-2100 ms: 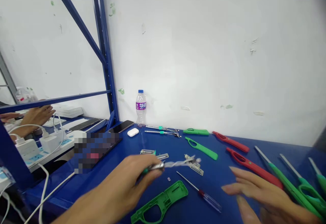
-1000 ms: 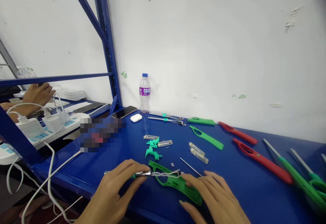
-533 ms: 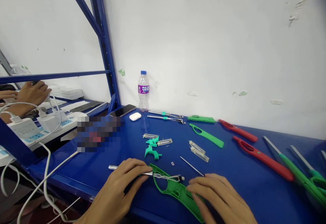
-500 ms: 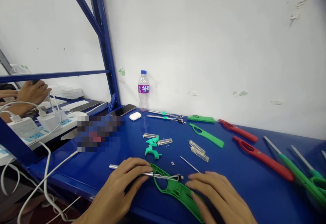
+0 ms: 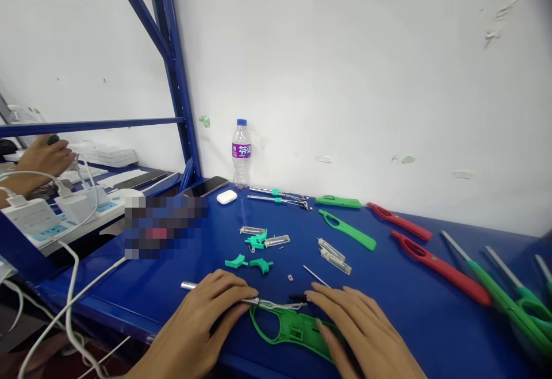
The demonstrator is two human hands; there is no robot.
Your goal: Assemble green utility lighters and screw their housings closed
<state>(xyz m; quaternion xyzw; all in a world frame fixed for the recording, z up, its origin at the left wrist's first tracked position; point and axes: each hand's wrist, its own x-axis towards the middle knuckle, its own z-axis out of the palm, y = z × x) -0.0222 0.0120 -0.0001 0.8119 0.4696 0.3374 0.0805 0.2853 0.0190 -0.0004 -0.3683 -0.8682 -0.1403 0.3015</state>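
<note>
My left hand [image 5: 215, 316] is closed around a silver lighter tube [image 5: 188, 286], whose far end sticks out to the left. White wires [image 5: 280, 305] run from the tube toward a small black piece [image 5: 297, 298] at my right fingertips. Under them lies a green lighter handle half [image 5: 302, 333], its hollow inner side up and its looped end near my left fingers. My right hand [image 5: 366, 327] rests over the handle's other end, thumb on it, and hides that part. Beyond my hands lie teal triggers [image 5: 261, 265], a thin rod [image 5: 316, 276] and clear fuel tanks [image 5: 335, 261].
Green handle halves [image 5: 349, 229], red handle halves [image 5: 440, 267] and whole green lighters [image 5: 509, 304] lie to the right. At the back stand a bottle [image 5: 242, 154], a phone [image 5: 206, 187] and a white earphone case [image 5: 226, 196]. A power strip [image 5: 116, 203] and cables are left, beside another person's hand [image 5: 47, 157].
The near teal trigger piece now shows as two separate pieces. My right fingers have moved left to the black piece, and the green handle half lies more level.
</note>
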